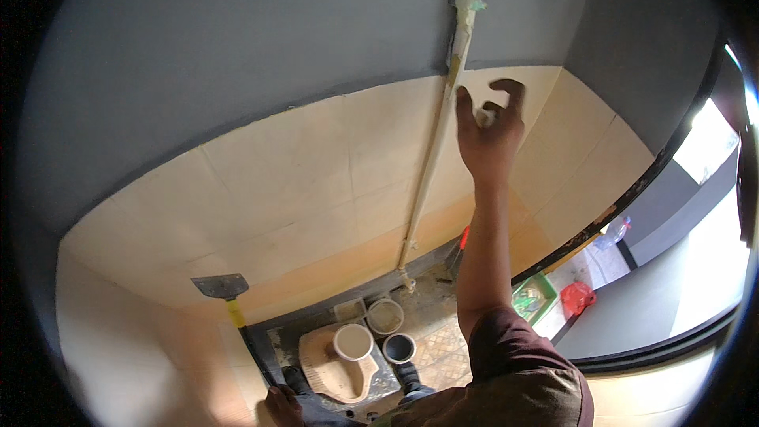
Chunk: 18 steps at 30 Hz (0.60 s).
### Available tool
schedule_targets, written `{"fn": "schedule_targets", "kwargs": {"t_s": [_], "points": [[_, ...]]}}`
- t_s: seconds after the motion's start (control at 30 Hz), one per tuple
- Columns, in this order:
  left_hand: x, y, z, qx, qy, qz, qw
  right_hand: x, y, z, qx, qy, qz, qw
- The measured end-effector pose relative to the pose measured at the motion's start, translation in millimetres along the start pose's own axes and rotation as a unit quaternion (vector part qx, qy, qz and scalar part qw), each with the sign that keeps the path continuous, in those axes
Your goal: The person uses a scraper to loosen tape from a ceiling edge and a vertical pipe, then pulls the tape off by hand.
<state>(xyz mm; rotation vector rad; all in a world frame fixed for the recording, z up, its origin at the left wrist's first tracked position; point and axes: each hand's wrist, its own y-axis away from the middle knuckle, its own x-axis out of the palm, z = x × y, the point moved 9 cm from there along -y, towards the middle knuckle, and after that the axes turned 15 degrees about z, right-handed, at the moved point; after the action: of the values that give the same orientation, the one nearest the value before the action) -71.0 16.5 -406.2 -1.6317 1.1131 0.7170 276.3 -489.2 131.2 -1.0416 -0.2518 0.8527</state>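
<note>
my left hand (285, 407) is clamped on the long-handled scraper (236, 314); my right hand (492, 138) curls beside the pipe (432, 156), whether gripping anything i cannot tell.

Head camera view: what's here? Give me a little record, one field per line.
Right hand: raised before the tiled wall, fingers curled; grip unclear
Left hand: holds a dark-bladed scraper by its long handle
Pipe: pale, running down the wall
Floor: beige squat pan, white tub over it, two round tubs beside
Right side: green basket, red bag
</note>
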Motion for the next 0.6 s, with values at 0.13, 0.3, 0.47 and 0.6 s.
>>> {"fn": "schedule_targets", "kwargs": {"t_s": [0.13, 0.3, 0.47, 0.6], "points": [[-9, 28, -12, 0.026, -0.285, 0.044, 0.957, 34, -6, -37, 0.073, 0.139, 0.086, 0.984], [-12, 63, 21, -0.069, -0.116, 0.077, 0.988, 49, -8, -39, -0.048, 0.214, 0.1, 0.971], [-25, 41, -1, -0.201, 0.048, 0.219, 0.954, 55, -16, -41, -0.117, 0.326, 0.166, 0.924], [-31, 17, -17, -0.359, 0.437, 0.142, 0.812, 66, -8, -34, -0.123, 0.444, 0.151, 0.875]]}}
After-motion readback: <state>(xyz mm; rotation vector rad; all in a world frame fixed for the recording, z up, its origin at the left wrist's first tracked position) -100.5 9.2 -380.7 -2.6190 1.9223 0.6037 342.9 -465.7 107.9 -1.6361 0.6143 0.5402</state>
